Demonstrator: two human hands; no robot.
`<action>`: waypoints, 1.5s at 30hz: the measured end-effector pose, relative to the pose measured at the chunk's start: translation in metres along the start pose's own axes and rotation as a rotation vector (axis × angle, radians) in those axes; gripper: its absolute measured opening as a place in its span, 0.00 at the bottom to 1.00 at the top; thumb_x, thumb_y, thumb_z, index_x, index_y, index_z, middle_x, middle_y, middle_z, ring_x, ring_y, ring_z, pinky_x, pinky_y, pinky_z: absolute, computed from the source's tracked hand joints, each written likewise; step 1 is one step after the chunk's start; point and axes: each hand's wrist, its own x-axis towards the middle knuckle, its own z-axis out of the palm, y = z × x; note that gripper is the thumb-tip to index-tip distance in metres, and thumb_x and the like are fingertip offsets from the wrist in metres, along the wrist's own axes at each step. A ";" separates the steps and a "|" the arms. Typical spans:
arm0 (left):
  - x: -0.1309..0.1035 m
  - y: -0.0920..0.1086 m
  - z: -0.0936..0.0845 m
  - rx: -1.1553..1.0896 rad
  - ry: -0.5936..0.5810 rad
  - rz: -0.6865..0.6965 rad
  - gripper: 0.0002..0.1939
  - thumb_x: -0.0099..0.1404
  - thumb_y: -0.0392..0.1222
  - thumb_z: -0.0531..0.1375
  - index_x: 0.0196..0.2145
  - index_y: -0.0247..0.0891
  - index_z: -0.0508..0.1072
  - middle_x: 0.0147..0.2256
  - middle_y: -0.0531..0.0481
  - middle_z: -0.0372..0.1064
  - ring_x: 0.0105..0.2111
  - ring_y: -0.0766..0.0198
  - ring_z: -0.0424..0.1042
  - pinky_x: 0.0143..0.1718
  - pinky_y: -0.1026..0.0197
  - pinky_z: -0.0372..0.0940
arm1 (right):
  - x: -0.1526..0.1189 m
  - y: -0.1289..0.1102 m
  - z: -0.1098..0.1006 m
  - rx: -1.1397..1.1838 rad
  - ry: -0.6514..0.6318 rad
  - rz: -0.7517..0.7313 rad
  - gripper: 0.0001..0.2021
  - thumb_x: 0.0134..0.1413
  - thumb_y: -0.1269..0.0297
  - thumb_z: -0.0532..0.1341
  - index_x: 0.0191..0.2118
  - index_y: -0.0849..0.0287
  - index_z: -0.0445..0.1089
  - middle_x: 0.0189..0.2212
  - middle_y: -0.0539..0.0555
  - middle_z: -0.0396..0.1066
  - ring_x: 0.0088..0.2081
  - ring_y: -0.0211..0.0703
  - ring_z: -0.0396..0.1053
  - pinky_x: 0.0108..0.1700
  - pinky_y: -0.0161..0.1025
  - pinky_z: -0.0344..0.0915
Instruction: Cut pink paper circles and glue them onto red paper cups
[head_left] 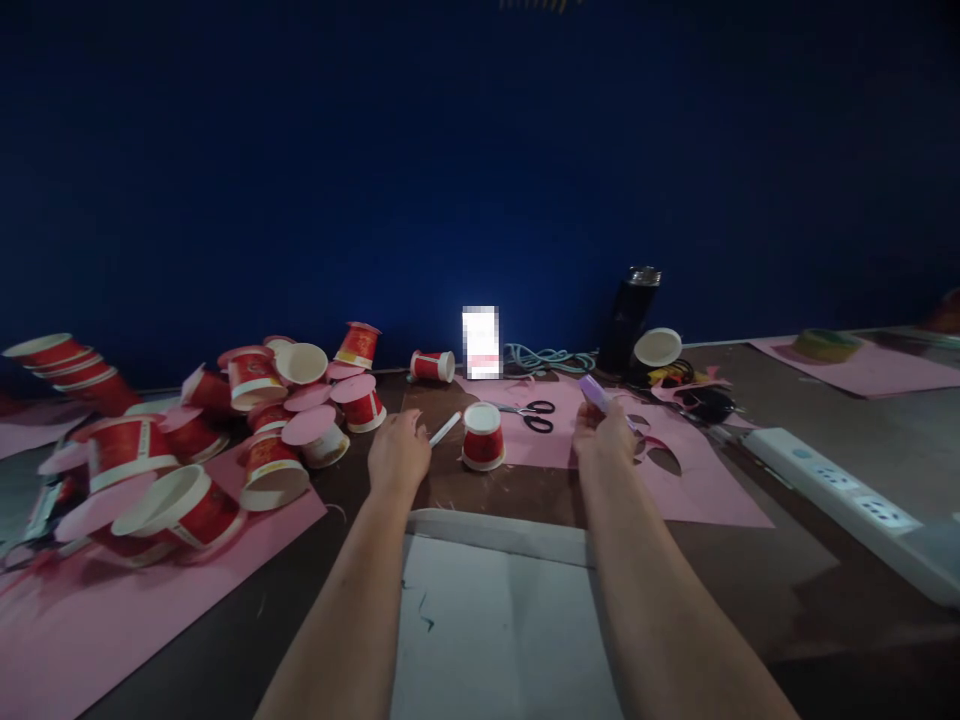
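My left hand [397,452] is low over the table with its fingers curled. A slim white stick [445,429] juts from its thumb side, seemingly pinched there. My right hand [606,432] is closed around a purple stick-like object [594,391], whose kind I cannot make out; its lilac end shows above the fingers. Between the hands, a red paper cup [483,440] stands upside down, its pale base on top. Black-handled scissors [538,415] lie behind it, on pink paper [705,490] with cut-out holes that reaches under my right hand.
Several red paper cups, some with pink discs [309,425], are heaped at left beside a cup stack [71,370]. A bright blurred screen [481,343], a cable coil [551,358] and a dark flask [631,315] stand behind. A power strip [840,490] lies right; a white panel [502,620] is in front.
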 end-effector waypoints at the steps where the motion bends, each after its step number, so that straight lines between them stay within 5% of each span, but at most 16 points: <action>1: 0.000 -0.002 0.003 0.029 -0.039 -0.020 0.16 0.61 0.38 0.53 0.45 0.35 0.73 0.42 0.37 0.72 0.40 0.52 0.71 0.41 0.53 0.65 | 0.001 0.000 -0.002 0.007 0.008 0.015 0.08 0.58 0.65 0.53 0.27 0.57 0.58 0.16 0.42 0.60 0.18 0.29 0.62 0.23 0.27 0.68; 6: -0.001 -0.004 0.009 0.144 -0.183 -0.044 0.15 0.59 0.40 0.56 0.41 0.35 0.75 0.41 0.37 0.72 0.42 0.51 0.71 0.43 0.54 0.64 | -0.007 0.006 -0.003 -0.039 -0.127 0.123 0.11 0.60 0.63 0.53 0.27 0.58 0.59 0.19 0.45 0.63 0.19 0.28 0.64 0.24 0.25 0.69; 11: 0.000 -0.005 0.010 0.191 -0.329 -0.136 0.13 0.56 0.44 0.59 0.38 0.38 0.75 0.41 0.37 0.72 0.40 0.50 0.72 0.39 0.54 0.64 | -0.025 0.013 0.002 -0.218 -0.334 0.184 0.04 0.45 0.72 0.61 0.27 0.60 0.64 0.20 0.44 0.66 0.16 0.25 0.60 0.18 0.22 0.63; 21: 0.001 -0.002 0.005 0.202 -0.266 -0.186 0.13 0.63 0.41 0.51 0.38 0.33 0.71 0.40 0.31 0.71 0.41 0.48 0.72 0.39 0.52 0.64 | -0.048 0.031 -0.002 -0.894 -0.656 -0.229 0.05 0.40 0.67 0.62 0.28 0.59 0.74 0.22 0.49 0.72 0.22 0.35 0.66 0.21 0.30 0.61; 26: -0.004 0.002 0.002 0.231 -0.168 -0.178 0.14 0.60 0.36 0.52 0.42 0.29 0.70 0.43 0.25 0.67 0.45 0.41 0.69 0.40 0.45 0.63 | -0.046 0.035 -0.006 -1.105 -0.713 -0.460 0.09 0.44 0.72 0.58 0.31 0.57 0.75 0.28 0.50 0.75 0.27 0.37 0.69 0.31 0.34 0.66; 30: -0.002 0.004 0.008 0.079 -0.062 0.002 0.19 0.56 0.30 0.53 0.47 0.30 0.69 0.45 0.31 0.67 0.50 0.46 0.66 0.48 0.48 0.60 | -0.040 0.041 -0.010 -1.264 -0.780 -0.289 0.13 0.48 0.74 0.55 0.39 0.61 0.73 0.31 0.54 0.76 0.26 0.36 0.70 0.29 0.33 0.66; 33: 0.000 0.007 0.015 -0.187 -0.211 0.087 0.26 0.51 0.27 0.56 0.50 0.31 0.68 0.47 0.37 0.69 0.48 0.56 0.68 0.51 0.56 0.59 | -0.035 0.048 -0.014 -1.335 -0.795 -0.225 0.16 0.50 0.74 0.55 0.45 0.62 0.70 0.32 0.56 0.76 0.28 0.37 0.72 0.28 0.31 0.66; 38: -0.006 0.019 0.010 -0.500 -0.484 0.161 0.34 0.45 0.35 0.67 0.51 0.35 0.67 0.48 0.42 0.70 0.47 0.55 0.69 0.49 0.58 0.62 | -0.041 0.060 -0.018 -1.332 -0.899 -0.169 0.16 0.52 0.72 0.54 0.47 0.60 0.69 0.33 0.56 0.75 0.28 0.39 0.73 0.28 0.32 0.68; 42: -0.007 0.020 0.000 -0.522 -0.527 0.050 0.35 0.43 0.42 0.70 0.50 0.35 0.67 0.45 0.43 0.72 0.46 0.53 0.69 0.49 0.57 0.62 | -0.050 0.060 -0.014 -1.290 -0.973 -0.153 0.13 0.52 0.73 0.55 0.43 0.61 0.70 0.31 0.56 0.75 0.26 0.38 0.72 0.26 0.32 0.68; 45: -0.005 0.015 0.000 -0.497 -0.483 -0.042 0.38 0.42 0.44 0.70 0.52 0.36 0.66 0.49 0.41 0.68 0.50 0.51 0.66 0.52 0.54 0.58 | -0.043 0.055 -0.011 -1.296 -0.784 -0.283 0.12 0.52 0.72 0.57 0.43 0.61 0.71 0.34 0.56 0.75 0.26 0.36 0.71 0.24 0.30 0.66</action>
